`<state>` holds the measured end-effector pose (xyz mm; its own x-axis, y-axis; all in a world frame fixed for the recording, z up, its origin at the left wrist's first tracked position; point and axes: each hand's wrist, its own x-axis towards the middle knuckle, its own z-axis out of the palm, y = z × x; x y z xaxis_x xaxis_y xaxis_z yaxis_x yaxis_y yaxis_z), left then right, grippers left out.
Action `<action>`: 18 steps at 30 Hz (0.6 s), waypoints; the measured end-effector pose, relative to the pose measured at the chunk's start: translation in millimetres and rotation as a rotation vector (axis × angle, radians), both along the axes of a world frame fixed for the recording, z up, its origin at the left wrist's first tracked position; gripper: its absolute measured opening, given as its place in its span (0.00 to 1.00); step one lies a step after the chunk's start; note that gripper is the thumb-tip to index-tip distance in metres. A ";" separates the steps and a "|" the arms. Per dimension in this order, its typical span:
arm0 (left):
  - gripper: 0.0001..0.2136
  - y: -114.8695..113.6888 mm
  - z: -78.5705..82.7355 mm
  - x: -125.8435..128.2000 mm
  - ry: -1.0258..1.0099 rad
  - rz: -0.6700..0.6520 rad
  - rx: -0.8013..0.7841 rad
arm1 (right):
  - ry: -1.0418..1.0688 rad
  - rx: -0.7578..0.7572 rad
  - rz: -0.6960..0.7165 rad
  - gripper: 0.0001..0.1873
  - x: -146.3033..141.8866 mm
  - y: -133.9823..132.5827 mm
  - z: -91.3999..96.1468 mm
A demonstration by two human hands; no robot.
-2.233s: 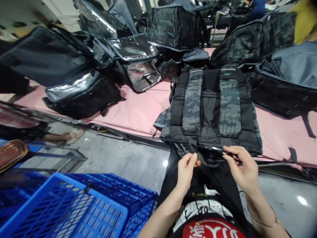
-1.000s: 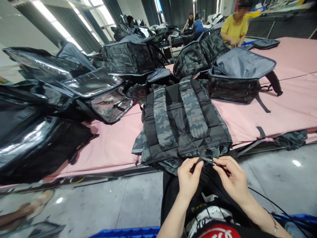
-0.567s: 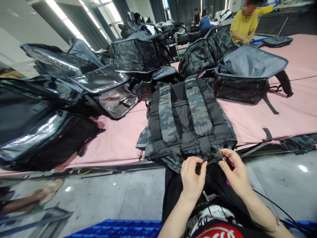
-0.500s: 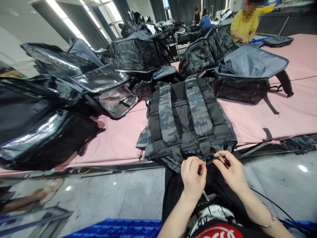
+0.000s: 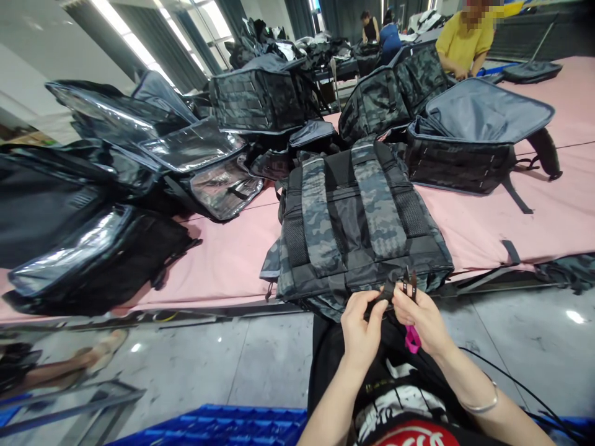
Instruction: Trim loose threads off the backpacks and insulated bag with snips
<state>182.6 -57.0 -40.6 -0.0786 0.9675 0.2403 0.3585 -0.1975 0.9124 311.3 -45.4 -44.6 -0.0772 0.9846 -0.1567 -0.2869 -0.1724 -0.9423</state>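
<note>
A dark camouflage backpack (image 5: 353,217) lies with its shoulder straps up on the table's near edge. At its near end, my left hand (image 5: 365,325) pinches a black webbing strap (image 5: 387,290) of the backpack between thumb and fingers. Close beside it, my right hand (image 5: 425,322) is closed around small dark thread snips (image 5: 409,286), their two blades pointing up and slightly apart. A magenta ribbon loop (image 5: 412,339) hangs below the right fingers. The right fingertips are close to the strap; whether they touch it I cannot tell.
The long table has a pink cover (image 5: 223,254). Open bags with silvery lining (image 5: 69,248) lie left; another open bag (image 5: 460,161) with grey lining lies right. A person in a yellow top (image 5: 465,43) works at the far right. Blue plastic crates (image 5: 223,427) stand below me.
The right hand has moved left, against the left hand, and the snips and magenta ribbon now show plainly. The left hand now has the strap pulled up in its pinch.
</note>
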 end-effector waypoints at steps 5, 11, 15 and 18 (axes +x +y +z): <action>0.05 3.7 -1.8 -0.3 -0.040 0.109 0.042 | -0.636 0.441 -0.209 0.14 20.9 -18.1 -3.4; 0.02 3.0 -4.1 2.4 -0.023 0.116 0.204 | -0.952 0.763 -0.279 0.13 27.7 -29.6 0.0; 0.03 2.4 -5.3 2.8 0.023 0.100 0.263 | -0.976 0.808 -0.317 0.11 21.8 -23.7 4.1; 0.04 2.6 -6.9 2.9 0.042 0.102 0.320 | -0.984 0.839 -0.309 0.08 21.0 -20.8 7.4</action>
